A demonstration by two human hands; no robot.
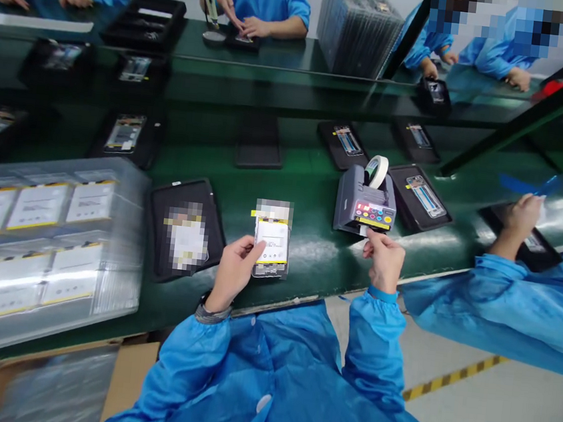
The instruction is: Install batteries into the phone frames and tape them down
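My left hand (236, 268) grips the left edge of an open phone body (270, 270), whose white battery (274, 240) faces up. My right hand (384, 257) is at the front of a grey tape dispenser (366, 196), thumb and finger pinched on a short piece of tape (364, 231) at its outlet. A roll of pale tape (378, 173) sits in the top of the machine. To the left of the held phone, a black tray (158, 232) carries another phone body with a white battery, partly blurred out.
Stacked clear plastic trays (124, 275) with several batteries stand at the left. More black trays (259, 140) lie along the green bench (203, 142), several bearing phone bodies. A co-worker's hand (518, 222) is close on the right. A dark slanted post (517, 121) crosses the right side.
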